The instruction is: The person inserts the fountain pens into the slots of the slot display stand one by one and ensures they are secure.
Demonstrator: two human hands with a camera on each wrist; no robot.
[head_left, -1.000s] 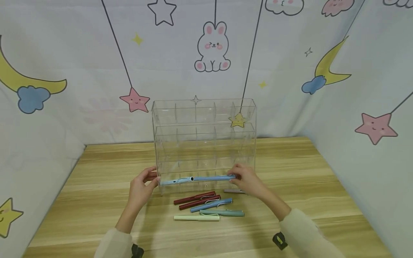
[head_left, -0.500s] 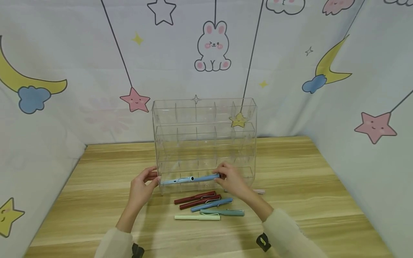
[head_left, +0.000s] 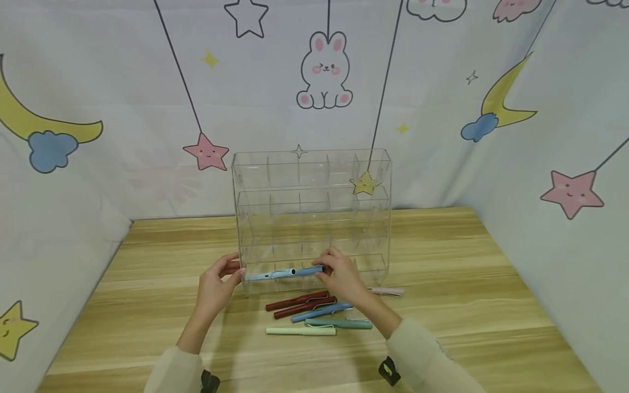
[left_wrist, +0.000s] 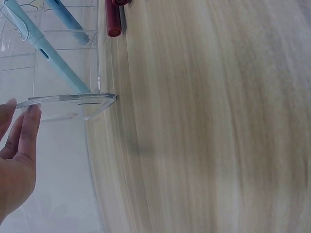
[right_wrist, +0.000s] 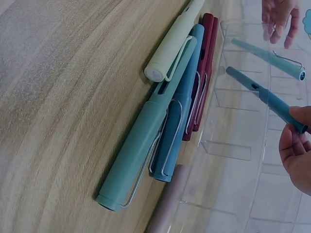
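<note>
A clear acrylic organizer (head_left: 309, 204) with tiered compartments stands in the middle of the table. My left hand (head_left: 214, 289) holds its left side wall, thumb in front and fingers behind, as the left wrist view also shows. Inside the lowest tier, at the left, a light blue pen (head_left: 265, 275) leans at a slant. My right hand (head_left: 342, 277) pinches the capped end of a blue pen (right_wrist: 272, 100) between thumb and fingers. That pen's other end points left and down into the lowest tier, beside the light blue pen.
In front of the organizer lie two dark red pens (head_left: 297, 301), another blue pen (head_left: 316, 312), a teal green pen (head_left: 344, 324) and a pale green pen (head_left: 290, 331). A pinkish pen (head_left: 391, 292) lies partly behind my right forearm. A printed curtain (head_left: 275, 98) hangs behind.
My right hand has moved left along the organizer's front with the blue pen, whose far end now sits deeper behind the light blue pen. My left hand has stayed put.
</note>
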